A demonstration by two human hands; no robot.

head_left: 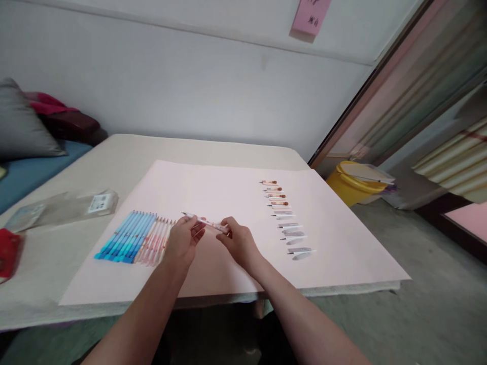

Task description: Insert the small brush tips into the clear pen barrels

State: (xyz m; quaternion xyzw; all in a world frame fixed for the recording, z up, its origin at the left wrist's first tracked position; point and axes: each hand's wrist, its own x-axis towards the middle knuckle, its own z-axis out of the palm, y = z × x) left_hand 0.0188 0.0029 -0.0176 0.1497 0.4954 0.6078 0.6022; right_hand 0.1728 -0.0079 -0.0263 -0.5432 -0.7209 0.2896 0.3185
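Looks like home: grey cushion point(26, 124) on blue seat point(34, 170), cloth-covered table point(140, 148).

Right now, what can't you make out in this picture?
In the head view:
Pale pens: the rightmost partly covered by the left hand.
Held pen: right end partly covered by the right hand.
Red object: cut off by the left edge.
Pink note: top cut off by the upper edge.
Packet label: print too small.

Fingers of the left hand point(181, 241) and right hand point(239, 242) cover parts of the pen point(208, 223). The left hand also hides part of the rightmost pink pens point(153, 243). The top edge cuts off the note point(311, 15) — its upper writing is incomplete. The label point(99, 203) is too blurred to read; the red object point(8, 253) — cut by the left edge — is unclear.
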